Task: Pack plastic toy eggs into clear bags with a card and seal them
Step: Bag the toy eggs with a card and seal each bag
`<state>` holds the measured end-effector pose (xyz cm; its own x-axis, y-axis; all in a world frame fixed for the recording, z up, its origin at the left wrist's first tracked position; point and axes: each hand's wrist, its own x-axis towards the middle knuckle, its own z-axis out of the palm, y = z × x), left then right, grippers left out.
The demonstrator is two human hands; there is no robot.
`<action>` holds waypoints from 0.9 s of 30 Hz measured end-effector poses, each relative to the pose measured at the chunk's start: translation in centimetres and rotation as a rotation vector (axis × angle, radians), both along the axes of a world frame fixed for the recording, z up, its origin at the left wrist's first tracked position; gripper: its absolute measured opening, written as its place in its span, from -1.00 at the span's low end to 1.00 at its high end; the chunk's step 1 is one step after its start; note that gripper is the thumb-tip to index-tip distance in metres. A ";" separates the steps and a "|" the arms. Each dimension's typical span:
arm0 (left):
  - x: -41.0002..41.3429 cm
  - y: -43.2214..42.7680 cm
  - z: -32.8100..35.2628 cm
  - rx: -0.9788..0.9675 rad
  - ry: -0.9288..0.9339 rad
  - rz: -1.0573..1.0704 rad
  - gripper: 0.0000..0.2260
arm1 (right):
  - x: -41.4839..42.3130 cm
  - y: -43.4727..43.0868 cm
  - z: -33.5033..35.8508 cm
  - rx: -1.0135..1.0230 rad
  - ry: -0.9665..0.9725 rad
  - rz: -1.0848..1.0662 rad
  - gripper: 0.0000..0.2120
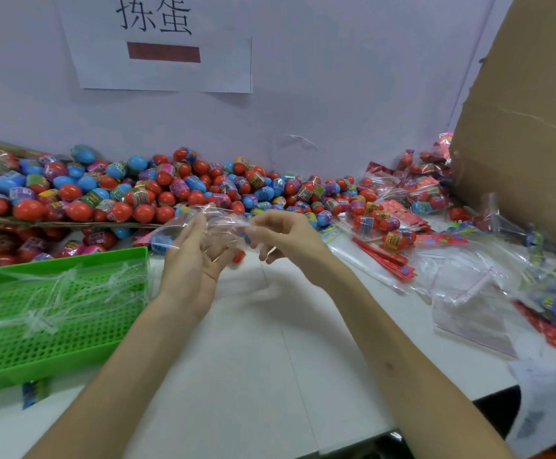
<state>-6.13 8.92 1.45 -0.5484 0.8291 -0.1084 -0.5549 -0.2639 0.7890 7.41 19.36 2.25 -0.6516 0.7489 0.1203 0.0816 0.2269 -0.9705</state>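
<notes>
The right hand [286,240] has a pinching grip on a crinkly clear plastic bag [218,223] above the white worktop [270,342]. The left hand [193,260] touches it with straight fingers, grip loose. A heap of red and blue plastic eggs [157,190] lies behind.

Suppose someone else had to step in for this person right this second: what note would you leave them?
Hands: left hand and right hand hold one clear bag above the table. The right pinches it; the left's grip is blurred.
Inside: a red object shows, blurred; no card discernible.
Supplies: loose eggs piled along the wall; red cards and empty bags to the right.
Done: filled bags lie at right rear.
Left: probably finish filling this bag and seal it.
</notes>
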 end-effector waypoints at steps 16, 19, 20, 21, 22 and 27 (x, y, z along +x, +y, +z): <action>-2.1 -0.3 0.5 0.074 -0.045 0.188 -0.60 | -1.6 -0.7 -2.4 0.407 -0.066 -0.309 -0.80; -2.1 -0.3 0.5 0.070 -0.059 0.187 -0.61 | -0.7 -0.9 0.1 0.223 0.230 -0.344 -0.84; -2.1 -0.2 0.5 0.068 -0.058 0.185 -0.62 | -0.5 -1.2 0.7 0.209 0.292 -0.312 -0.84; -2.0 -0.2 0.5 0.065 -0.052 0.183 -0.63 | -0.4 -1.4 1.1 0.211 0.326 -0.270 -0.82; -2.0 -0.2 0.5 0.058 -0.040 0.179 -0.64 | -0.4 -1.8 1.2 0.225 0.332 -0.230 -0.81; -1.7 -0.2 0.4 0.062 0.035 0.132 -0.68 | -1.2 -2.7 0.4 0.471 0.139 -0.189 -0.83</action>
